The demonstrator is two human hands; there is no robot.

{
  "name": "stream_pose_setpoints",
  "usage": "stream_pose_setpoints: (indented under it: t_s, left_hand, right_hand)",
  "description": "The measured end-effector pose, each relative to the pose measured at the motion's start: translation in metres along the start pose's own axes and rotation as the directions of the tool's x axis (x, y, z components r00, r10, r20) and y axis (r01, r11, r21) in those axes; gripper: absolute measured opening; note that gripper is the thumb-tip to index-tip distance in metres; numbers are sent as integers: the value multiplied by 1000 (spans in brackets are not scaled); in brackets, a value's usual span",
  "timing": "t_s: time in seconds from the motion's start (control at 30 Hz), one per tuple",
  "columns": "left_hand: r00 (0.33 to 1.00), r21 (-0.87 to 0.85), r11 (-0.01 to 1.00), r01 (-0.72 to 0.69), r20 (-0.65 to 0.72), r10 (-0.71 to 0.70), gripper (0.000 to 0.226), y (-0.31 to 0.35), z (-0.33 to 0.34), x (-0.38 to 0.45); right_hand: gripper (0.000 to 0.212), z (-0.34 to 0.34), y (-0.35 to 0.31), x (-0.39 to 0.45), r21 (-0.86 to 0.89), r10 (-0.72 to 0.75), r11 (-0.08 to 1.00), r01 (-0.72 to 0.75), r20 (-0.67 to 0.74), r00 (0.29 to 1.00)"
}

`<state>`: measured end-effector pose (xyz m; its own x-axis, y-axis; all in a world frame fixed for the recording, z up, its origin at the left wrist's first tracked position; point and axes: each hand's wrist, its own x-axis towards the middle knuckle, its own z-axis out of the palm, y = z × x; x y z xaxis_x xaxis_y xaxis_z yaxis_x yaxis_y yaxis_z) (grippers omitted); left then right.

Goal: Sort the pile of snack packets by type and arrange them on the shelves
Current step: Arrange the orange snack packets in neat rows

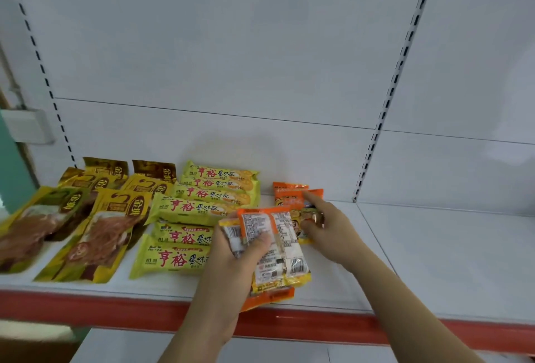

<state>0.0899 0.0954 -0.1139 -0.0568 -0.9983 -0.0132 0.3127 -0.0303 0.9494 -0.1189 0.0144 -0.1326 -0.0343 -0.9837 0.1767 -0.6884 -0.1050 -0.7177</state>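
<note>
Orange packets are the type in hand: your left hand (pixel 243 249) grips a fanned bunch (pixel 272 249) (backs up) over the shelf (pixel 434 261) while your right hand (pixel 324 223), forefinger out, sets one on the started row (pixel 292 197); next, peel another off.

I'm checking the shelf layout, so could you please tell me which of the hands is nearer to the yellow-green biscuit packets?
Left. The left hand, gripping orange packets, sits right beside the yellow-green biscuit packets; the right hand is farther right, on other orange packets.
</note>
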Motion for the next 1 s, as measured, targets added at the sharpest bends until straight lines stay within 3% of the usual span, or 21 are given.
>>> stream_pose_setpoints:
  t_s: [0.13, 0.2, 0.33, 0.47, 0.73, 0.87, 1.0]
  left_hand:
    - [1000, 23, 1000, 13, -7, -12, 29, 5, 4, -4]
    - [1000, 24, 999, 21, -14, -21, 29, 5, 8, -5]
    - [999, 28, 999, 32, -34, -31, 31, 4, 14, -4]
    - [999, 34, 999, 31, -40, -30, 31, 4, 22, -5]
    - [999, 21, 999, 39, -28, -38, 31, 2, 26, -4]
    - [999, 7, 999, 33, -42, -33, 29, 1, 23, 1]
    - [1000, 12, 1000, -22, -22, 22, 30, 0, 22, 6]
  right_hand:
    - [60, 10, 20, 25, -364, 16, 931, -2, 35, 999]
    - [59, 12, 24, 30, -442, 30, 897, 10, 83, 996]
    - [57, 17, 21, 31, -483, 34, 875, 38, 139, 990]
    - [54, 16, 17, 26, -464, -39, 883, 69, 74, 997]
    - [70, 26, 19, 34, -549, 5, 835, 47, 94, 996]
    - [67, 17, 14, 31, -440, 18, 898, 25, 92, 996]
    - [42, -7, -15, 3, -72, -24, 997, 12, -166, 986]
